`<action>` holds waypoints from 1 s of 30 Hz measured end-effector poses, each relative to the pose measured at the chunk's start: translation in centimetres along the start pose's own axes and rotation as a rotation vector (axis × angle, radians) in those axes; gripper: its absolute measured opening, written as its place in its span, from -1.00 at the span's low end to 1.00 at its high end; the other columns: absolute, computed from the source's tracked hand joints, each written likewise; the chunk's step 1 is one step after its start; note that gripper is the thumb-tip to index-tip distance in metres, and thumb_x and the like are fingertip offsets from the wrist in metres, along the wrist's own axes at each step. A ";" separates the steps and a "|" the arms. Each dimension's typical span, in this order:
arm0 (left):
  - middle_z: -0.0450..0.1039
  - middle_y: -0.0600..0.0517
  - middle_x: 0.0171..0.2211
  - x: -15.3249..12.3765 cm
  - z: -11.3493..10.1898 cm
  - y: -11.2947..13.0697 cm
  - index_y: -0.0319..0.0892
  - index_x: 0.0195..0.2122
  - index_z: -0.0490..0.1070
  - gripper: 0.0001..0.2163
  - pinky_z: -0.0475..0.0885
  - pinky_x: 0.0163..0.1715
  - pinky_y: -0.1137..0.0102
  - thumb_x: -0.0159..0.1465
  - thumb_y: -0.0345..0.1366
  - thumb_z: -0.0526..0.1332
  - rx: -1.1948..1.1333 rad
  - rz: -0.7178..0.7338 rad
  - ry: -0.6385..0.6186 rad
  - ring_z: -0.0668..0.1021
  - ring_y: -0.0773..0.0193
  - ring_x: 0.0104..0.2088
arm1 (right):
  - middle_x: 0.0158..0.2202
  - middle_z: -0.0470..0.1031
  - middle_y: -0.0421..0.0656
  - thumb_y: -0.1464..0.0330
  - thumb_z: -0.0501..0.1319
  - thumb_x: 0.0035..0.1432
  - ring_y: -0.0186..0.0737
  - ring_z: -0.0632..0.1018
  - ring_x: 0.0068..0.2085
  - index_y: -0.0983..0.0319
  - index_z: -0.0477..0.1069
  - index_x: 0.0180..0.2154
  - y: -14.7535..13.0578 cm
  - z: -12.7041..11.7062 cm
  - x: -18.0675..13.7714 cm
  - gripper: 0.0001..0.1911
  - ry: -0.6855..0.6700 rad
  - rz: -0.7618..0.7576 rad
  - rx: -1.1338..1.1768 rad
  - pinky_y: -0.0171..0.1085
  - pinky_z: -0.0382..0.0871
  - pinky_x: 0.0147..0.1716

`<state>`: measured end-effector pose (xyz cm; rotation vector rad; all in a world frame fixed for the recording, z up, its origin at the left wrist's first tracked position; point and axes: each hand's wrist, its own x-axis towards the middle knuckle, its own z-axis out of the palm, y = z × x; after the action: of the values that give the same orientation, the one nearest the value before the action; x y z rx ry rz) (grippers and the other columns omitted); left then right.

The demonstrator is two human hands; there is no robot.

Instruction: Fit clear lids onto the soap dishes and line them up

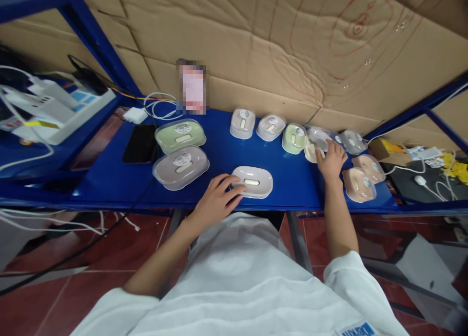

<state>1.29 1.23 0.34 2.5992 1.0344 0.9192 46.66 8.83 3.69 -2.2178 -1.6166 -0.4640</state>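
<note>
A pale soap dish (263,180) with a cream oval bar-shaped insert in its middle lies near the table's front edge, without a clear cover. My left hand (219,195) holds its left end with the fingertips. Farther right, my right hand (332,163) reaches over the table, fingers apart. It is nearest to a clear lid (318,137) and a small cream piece (312,153), partly overlapping them; exact contact is hard to make out. A green lidded soap dish (294,139) stands just left of these.
Lidded dishes line the back, including a pinkish one (242,123), and the right side, including a peach one (359,185). At left are a green box (181,135), a mauve box (181,167) and a black phone (139,145). Cardboard (234,48) walls the back.
</note>
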 end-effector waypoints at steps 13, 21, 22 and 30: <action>0.48 -0.10 0.19 0.1 0.1 -0.1 -0.01 0.15 0.56 -0.73 0.44 0.27 0.01 0.48 -0.33 0.23 0.011 0.031 0.024 0.43 -0.03 0.22 | 0.49 0.16 0.26 0.17 0.08 0.50 0.14 0.21 0.45 0.31 0.23 0.46 0.9 0.1 6.0 -0.37 -0.090 0.035 0.074 0.14 0.04 0.33; 0.50 -0.10 0.16 0.2 -0.2 0.2 -0.06 0.11 0.57 -0.76 0.47 0.25 0.06 0.46 -0.36 0.26 0.008 0.042 0.055 0.43 -0.02 0.20 | 0.19 0.55 0.12 0.22 0.10 0.54 -0.04 0.43 0.19 0.27 0.54 0.18 -0.1 0.7 9.7 -0.60 -0.207 -0.066 0.055 -0.09 0.17 0.18; 0.50 -0.10 0.16 0.2 -0.2 0.2 -0.06 0.11 0.57 -0.76 0.47 0.26 0.05 0.46 -0.36 0.26 0.007 0.041 0.055 0.43 -0.02 0.20 | 0.21 0.54 0.12 0.22 0.07 0.56 -0.05 0.42 0.21 0.27 0.54 0.17 -0.3 0.7 9.2 -0.60 -0.188 -0.074 0.048 -0.08 0.13 0.19; 0.51 -0.12 0.16 0.1 0.0 0.1 -0.09 0.15 0.54 -0.74 0.46 0.25 0.03 0.46 -0.35 0.27 -0.008 0.022 0.039 0.44 -0.02 0.20 | 0.27 0.48 0.22 0.20 0.10 0.56 0.00 0.42 0.18 0.34 0.42 0.31 -0.1 0.6 6.5 -0.52 -0.115 -0.066 0.089 -0.09 0.15 0.07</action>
<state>1.48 1.22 0.43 2.6007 1.0116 0.9804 48.49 14.58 6.11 -2.1660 -1.7385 -0.2805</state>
